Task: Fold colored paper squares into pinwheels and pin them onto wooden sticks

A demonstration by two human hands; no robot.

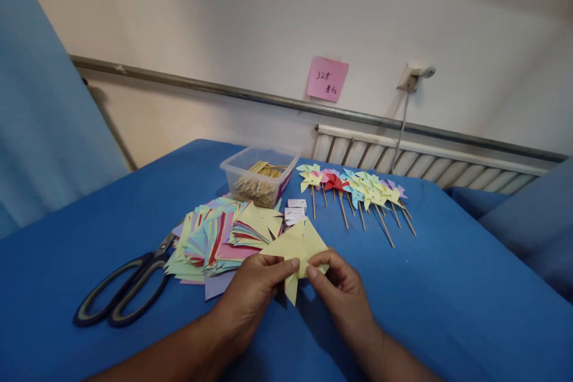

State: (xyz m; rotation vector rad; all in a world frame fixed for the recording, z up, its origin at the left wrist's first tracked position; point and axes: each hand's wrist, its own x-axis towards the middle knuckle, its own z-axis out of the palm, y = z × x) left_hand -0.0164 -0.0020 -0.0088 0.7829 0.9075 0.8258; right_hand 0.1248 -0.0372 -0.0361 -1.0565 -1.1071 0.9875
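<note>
A pale yellow paper square (301, 245), slit from its corners, is held up between both hands above the table. My left hand (255, 283) pinches its left side, the thumb lying over the front near the middle. On the right, my right hand (342, 286) grips the lower right part between thumb and fingers. One pointed flap hangs down between the hands. Just behind and to the left lies a pile of coloured paper squares (210, 239). Two small white boxes (295, 213) stand right behind the held paper.
Scissors (129, 283) with dark handles lie left of the pile. A clear plastic tub (228, 170) of thin wooden sticks stands at the back. Several finished paper pinwheels on sticks (369, 188) lie at the back right of the blue-covered table (447, 286), near a radiator (425, 167).
</note>
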